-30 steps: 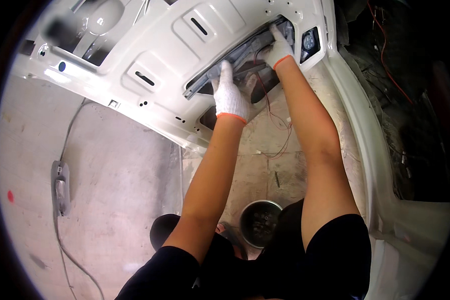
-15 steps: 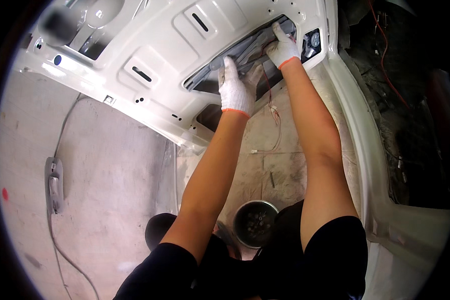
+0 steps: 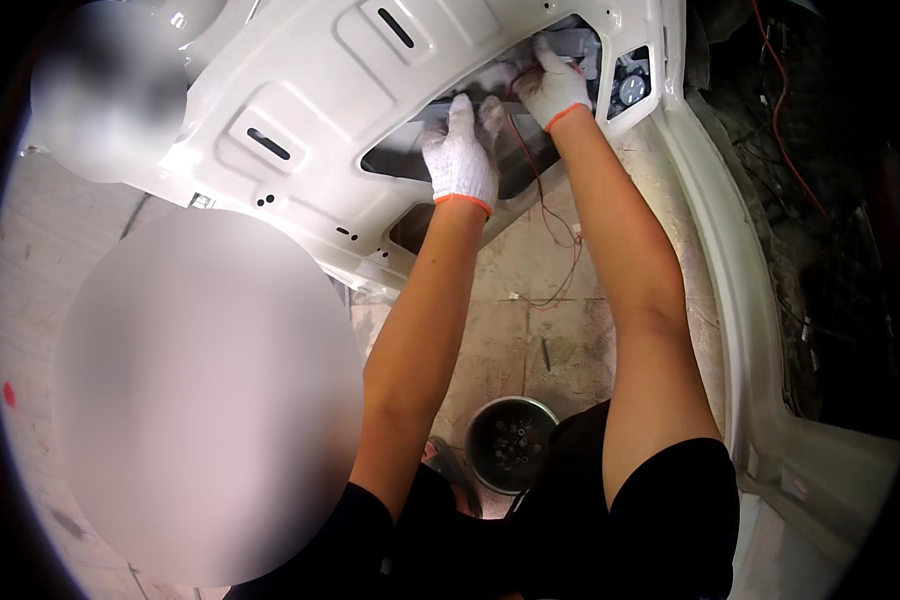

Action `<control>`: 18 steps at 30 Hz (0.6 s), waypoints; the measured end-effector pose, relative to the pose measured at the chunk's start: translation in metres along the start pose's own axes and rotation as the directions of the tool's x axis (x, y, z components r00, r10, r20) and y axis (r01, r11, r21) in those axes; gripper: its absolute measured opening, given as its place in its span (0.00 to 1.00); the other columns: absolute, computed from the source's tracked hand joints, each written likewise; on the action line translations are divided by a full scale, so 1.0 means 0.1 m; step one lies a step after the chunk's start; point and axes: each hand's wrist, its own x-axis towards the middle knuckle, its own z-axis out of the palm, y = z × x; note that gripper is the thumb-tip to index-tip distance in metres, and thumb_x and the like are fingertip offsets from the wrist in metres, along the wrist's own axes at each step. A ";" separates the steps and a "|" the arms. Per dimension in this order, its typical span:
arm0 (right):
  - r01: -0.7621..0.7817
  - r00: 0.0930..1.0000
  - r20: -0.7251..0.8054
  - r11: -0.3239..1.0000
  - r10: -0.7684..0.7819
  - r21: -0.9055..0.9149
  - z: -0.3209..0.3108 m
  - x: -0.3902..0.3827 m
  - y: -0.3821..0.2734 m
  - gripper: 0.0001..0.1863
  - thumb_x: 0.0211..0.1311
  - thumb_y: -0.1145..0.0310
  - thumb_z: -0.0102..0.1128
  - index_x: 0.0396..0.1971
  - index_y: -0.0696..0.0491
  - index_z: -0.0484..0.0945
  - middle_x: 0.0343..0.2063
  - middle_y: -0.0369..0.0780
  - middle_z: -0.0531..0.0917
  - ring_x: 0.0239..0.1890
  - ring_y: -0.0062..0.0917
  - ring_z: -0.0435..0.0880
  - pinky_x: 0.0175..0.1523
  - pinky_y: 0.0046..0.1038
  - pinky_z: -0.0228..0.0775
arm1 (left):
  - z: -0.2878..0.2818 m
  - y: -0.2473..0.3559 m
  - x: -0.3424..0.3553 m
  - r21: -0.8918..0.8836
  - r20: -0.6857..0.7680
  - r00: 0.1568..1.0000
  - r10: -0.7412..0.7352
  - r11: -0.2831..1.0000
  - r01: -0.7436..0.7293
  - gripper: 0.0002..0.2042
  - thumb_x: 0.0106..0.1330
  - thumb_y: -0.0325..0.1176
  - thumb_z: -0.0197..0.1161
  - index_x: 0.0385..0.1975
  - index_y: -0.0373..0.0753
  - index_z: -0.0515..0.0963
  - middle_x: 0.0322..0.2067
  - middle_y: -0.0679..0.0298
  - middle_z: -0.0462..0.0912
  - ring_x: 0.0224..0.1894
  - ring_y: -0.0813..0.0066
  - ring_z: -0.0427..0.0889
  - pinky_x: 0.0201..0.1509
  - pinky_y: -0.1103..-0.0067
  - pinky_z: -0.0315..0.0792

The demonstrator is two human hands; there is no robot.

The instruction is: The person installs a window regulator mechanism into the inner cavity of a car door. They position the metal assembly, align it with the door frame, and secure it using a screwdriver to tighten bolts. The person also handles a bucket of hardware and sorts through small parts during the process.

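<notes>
A white vehicle door panel (image 3: 320,110) with cut-outs rises in front of me. My left hand (image 3: 460,160), in a white knit glove with an orange cuff, reaches into its long opening. Thumb and fingers are around the lower edge of a grey metal mechanism (image 3: 575,45), mostly inside the opening; the exact contact is partly hidden. Further right and higher, my right hand (image 3: 553,90), gloved alike, grips the same mechanism with its thumb raised in front. Thin red and dark wires (image 3: 542,190) hang from the opening between my hands.
A dark round bowl (image 3: 513,445) holding small metal fasteners stands on the stained floor (image 3: 495,345) near my legs. A white door-frame edge (image 3: 720,240) curves down the right side. Blurred patches cover parts of the left.
The grey mechanism has gone deeper into the opening, its left end no longer lying across it. Both hands have shifted slightly up and left with it. The wires have swung.
</notes>
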 end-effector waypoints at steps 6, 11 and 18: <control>-0.132 0.991 0.047 0.955 0.124 0.267 0.50 -0.38 0.14 0.14 0.76 0.71 0.51 0.58 0.52 0.75 0.53 0.43 0.82 0.60 0.38 0.80 0.65 0.54 0.72 | -0.18 -0.01 0.09 0.373 0.021 1.000 0.005 0.928 -0.013 0.09 0.75 0.32 0.58 0.48 0.37 0.69 0.35 0.61 0.79 0.30 0.70 0.81 0.33 0.75 0.80; -0.210 0.977 0.039 0.976 0.212 -0.053 0.44 -0.36 -0.03 0.12 0.76 0.67 0.53 0.54 0.53 0.74 0.50 0.44 0.83 0.55 0.39 0.82 0.61 0.46 0.76 | -0.09 -0.14 0.27 0.457 -0.078 0.990 -0.115 0.879 0.138 0.14 0.70 0.36 0.66 0.47 0.38 0.70 0.32 0.61 0.80 0.27 0.73 0.79 0.30 0.77 0.77; -0.337 0.941 -0.095 0.927 0.326 -0.162 0.58 -0.63 -0.22 0.13 0.72 0.63 0.60 0.48 0.56 0.76 0.45 0.46 0.84 0.49 0.40 0.84 0.55 0.44 0.79 | -0.05 -0.06 0.40 0.525 -0.132 0.983 -0.124 0.833 0.175 0.19 0.73 0.49 0.62 0.40 0.36 0.74 0.26 0.60 0.79 0.20 0.71 0.76 0.21 0.75 0.68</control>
